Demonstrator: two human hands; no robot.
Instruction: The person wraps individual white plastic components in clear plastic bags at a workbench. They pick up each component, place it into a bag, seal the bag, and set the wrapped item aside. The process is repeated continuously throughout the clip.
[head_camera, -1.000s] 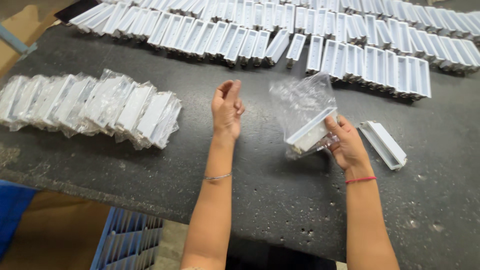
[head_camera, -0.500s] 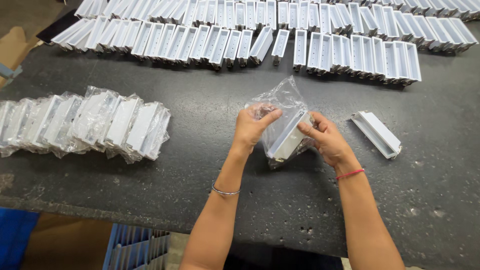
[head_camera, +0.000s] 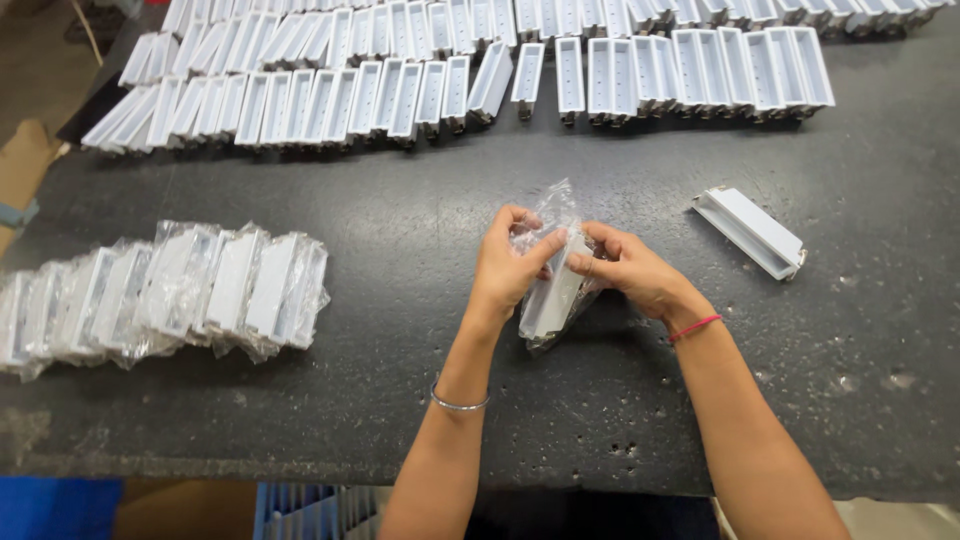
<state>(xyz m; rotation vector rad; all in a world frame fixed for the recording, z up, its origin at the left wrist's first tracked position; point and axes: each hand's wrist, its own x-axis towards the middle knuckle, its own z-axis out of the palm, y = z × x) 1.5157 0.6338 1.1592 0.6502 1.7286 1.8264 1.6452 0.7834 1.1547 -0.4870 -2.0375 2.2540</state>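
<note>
The bag blurs the top of the part, and fingers cover its upper end. The far rows and the left bagged pile run off frame.

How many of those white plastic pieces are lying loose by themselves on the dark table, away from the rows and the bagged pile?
1. The loose white piece lies right of the right hand, apart from it. Another, inside a clear bag, sits between both hands.

A dark speckled counter is seen. Along its far edge, rows of bare white trays are laid. At the left, a row of bagged trays is set; at the right, one loose tray lies.
</note>
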